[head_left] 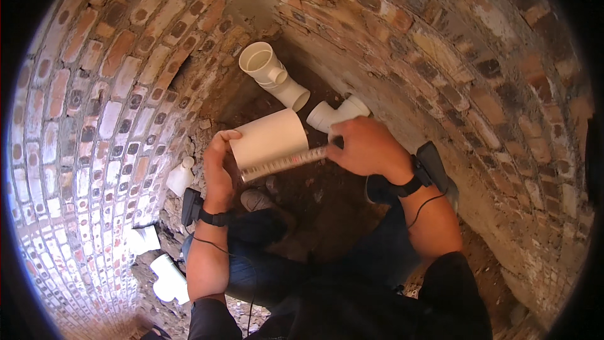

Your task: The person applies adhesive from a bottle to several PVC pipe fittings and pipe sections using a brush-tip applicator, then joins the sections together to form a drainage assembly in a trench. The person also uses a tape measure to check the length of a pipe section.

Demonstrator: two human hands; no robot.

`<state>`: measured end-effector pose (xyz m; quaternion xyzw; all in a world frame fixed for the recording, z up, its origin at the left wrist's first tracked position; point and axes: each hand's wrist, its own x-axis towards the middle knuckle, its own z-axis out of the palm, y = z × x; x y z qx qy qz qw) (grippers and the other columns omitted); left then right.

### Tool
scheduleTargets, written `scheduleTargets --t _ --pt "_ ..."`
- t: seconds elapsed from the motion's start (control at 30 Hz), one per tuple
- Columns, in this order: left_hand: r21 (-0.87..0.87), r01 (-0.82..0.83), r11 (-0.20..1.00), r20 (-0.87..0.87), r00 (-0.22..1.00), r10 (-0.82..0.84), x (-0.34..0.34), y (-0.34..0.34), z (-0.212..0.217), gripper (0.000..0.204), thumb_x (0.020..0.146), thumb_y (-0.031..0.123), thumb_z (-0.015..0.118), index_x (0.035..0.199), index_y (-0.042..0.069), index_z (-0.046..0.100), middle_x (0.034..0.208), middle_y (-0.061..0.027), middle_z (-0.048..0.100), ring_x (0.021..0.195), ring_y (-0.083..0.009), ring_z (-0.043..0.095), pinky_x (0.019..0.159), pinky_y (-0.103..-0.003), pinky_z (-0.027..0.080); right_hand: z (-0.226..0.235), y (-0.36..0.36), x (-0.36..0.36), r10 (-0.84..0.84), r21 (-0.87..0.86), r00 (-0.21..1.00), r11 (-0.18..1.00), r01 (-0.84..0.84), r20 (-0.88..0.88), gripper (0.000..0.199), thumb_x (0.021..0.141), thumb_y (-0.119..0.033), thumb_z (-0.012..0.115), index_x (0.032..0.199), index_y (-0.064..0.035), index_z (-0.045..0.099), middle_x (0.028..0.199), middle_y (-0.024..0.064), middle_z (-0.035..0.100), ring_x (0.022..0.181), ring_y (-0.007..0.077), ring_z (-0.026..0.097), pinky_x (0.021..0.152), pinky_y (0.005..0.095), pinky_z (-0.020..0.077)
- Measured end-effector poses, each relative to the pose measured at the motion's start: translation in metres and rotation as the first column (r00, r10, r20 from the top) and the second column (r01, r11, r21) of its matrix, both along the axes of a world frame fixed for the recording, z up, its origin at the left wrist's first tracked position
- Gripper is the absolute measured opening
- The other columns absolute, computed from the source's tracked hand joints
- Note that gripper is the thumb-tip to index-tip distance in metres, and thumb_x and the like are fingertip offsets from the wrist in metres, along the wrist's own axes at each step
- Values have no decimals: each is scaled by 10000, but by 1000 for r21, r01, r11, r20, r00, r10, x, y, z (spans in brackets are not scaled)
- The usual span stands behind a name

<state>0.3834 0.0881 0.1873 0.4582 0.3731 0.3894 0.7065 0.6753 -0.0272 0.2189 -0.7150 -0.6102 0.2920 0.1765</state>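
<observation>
A short white pipe section (269,137) is gripped at its left end by the fingers of the left hand (218,164), held above the dirt floor (327,201) between brick walls (107,101). A tape measure strip (283,164) is laid along its near side, its right end pinched by the right hand (365,146). White pipe fittings (272,72) lie farther off.

No packages, labels, signs or screens visible anywhere in brick pit.
</observation>
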Motion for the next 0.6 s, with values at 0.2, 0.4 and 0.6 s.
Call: scheduleTargets --t 0.2,0.4,0.6 --pt "498 -176 849 -388 830 399 -14 21 23 333 1016 330 590 876 34 650 789 19 562 741 -81 482 685 -260 381 -4 -5 -3 218 -142 967 961 -236 -133 562 778 -419 810 1148 -17 681 972 228 704 944 384 687 826 440 541" --pt "654 -418 630 -226 687 691 -88 15 115 191 904 84 746 956 46 566 710 53 497 552 -31 440 502 -204 320 -15 4 -14 124 24 979 992 -122 -163 638 754 -418 853 1193 -4 647 995 222 713 960 392 688 840 451 537" --pt "755 -519 402 -198 403 893 -271 -86 159 192 889 9 732 942 58 555 793 31 541 637 -34 480 567 -207 391 -35 33 -55 274 17 887 957 -289 -372 472 838 -260 789 1194 19 656 995 117 697 909 212 650 812 344 522"
